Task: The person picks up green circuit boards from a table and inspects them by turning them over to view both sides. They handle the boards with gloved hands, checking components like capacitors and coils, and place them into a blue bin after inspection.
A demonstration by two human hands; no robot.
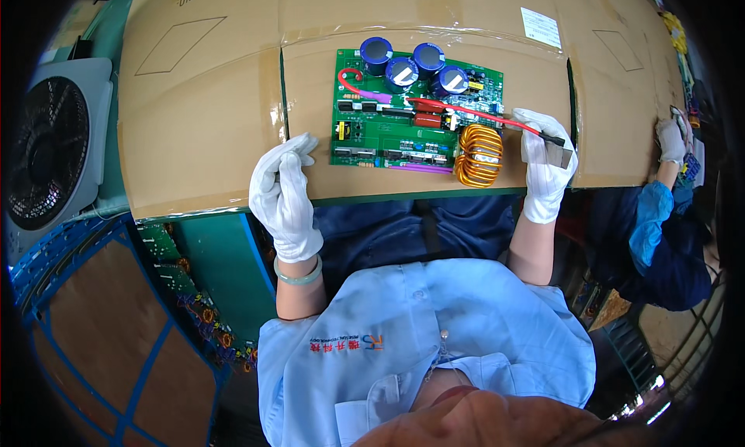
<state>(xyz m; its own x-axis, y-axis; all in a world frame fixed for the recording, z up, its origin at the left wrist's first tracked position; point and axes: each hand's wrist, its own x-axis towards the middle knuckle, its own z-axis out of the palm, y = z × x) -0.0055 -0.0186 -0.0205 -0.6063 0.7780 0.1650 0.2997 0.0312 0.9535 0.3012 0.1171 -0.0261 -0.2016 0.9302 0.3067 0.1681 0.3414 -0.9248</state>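
Observation:
A green circuit board (372,133) lies flat on a cardboard-covered bench (217,121). It carries several dark blue cylindrical capacitors (411,63) along its far edge, a copper-wound ring coil (479,156) at its near right corner, and red wires (473,113). My left hand (283,195), in a white glove, rests on the cardboard just left of the board with nothing in it. My right hand (543,164), also gloved, sits right of the coil and grips a small grey metal piece (560,154) and the end of a red wire.
A grey box fan (50,148) stands at the left. Below the bench, a blue-framed rack (116,323) and a row of green boards (194,299) with coils. Another person in a blue sleeve (652,214) works at the right, gloved hand (671,140) on the bench edge.

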